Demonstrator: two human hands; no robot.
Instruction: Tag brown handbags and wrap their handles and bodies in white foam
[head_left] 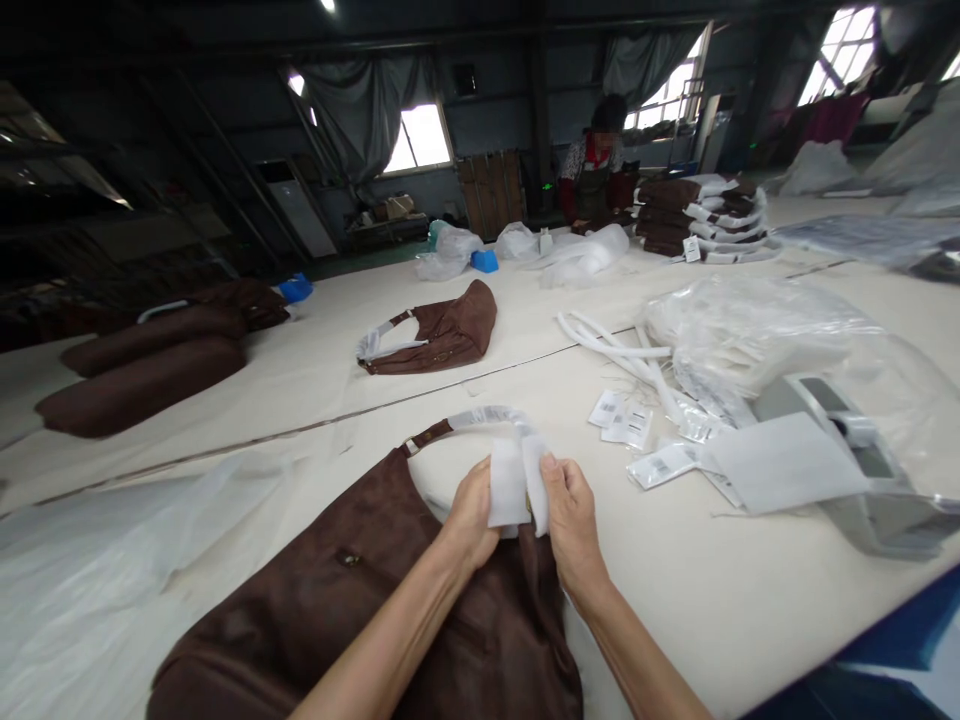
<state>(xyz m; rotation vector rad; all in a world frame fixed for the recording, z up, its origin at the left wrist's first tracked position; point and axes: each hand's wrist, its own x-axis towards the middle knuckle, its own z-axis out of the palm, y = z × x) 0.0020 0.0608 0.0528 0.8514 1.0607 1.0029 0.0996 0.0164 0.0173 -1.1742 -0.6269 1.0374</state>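
A large brown bag [322,570] lies on the pale table in front of me, its strap [480,415] arching up, partly wrapped in white material. Around the strap's right end is a white foam sheet [510,482]. My left hand [474,512] is closed on the sheet's left side. On its right side, my right hand [574,515] pinches the white foam, with thumb and fingers pressed together. A bit of gold-coloured metal shows between the foam edges. The fingertips of my left hand are partly hidden behind the sheet.
Beyond lies a smaller-looking brown bag [457,330]. Brown bags [150,370] rest at left, a wrapped stack [701,215] at back right. Tags [622,418], foam strips [615,350], clear plastic [765,330] and a grey dispenser [862,470] lie right. A person [596,165] stands across the table.
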